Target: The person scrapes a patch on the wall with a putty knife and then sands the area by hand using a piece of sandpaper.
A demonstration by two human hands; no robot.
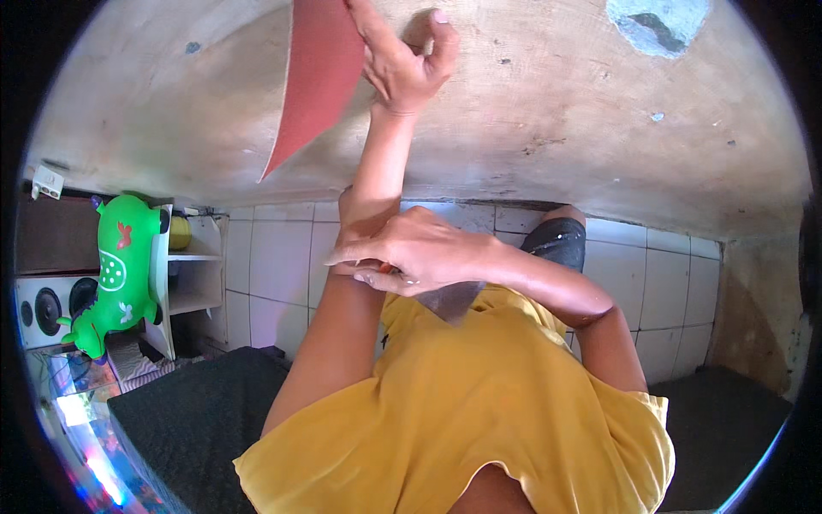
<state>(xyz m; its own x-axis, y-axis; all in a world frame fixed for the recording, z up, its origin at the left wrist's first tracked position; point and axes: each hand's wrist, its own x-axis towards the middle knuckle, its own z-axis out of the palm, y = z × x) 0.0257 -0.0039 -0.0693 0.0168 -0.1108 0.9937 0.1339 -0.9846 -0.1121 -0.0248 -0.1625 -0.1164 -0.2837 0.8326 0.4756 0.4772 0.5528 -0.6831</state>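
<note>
The red-brown sheet [321, 77] is the reference point for all positions; it lies at the wall [531, 103], its top cut off by the upper picture edge and its lower end tapering to a corner. The left hand [401, 75] is immediately right of the sheet, touching its right edge. Its thumb is spread away from the fingers; the fingertips at the sheet are partly out of view, so whether they pinch it cannot be determined.

The right hand [432, 247] is below the sheet, crossing in front of the left forearm [385, 167]. Its fingers are curled around a scraper; the grey blade [451, 301] projects from beneath the hand. Contact between this hand and the forearm cannot be confirmed.

Left of and below the sheet are a green animal-shaped toy [124, 244], a white shelf [195, 295] and a speaker [49, 310]. Pale tiles [278, 265] lie directly below it.
</note>
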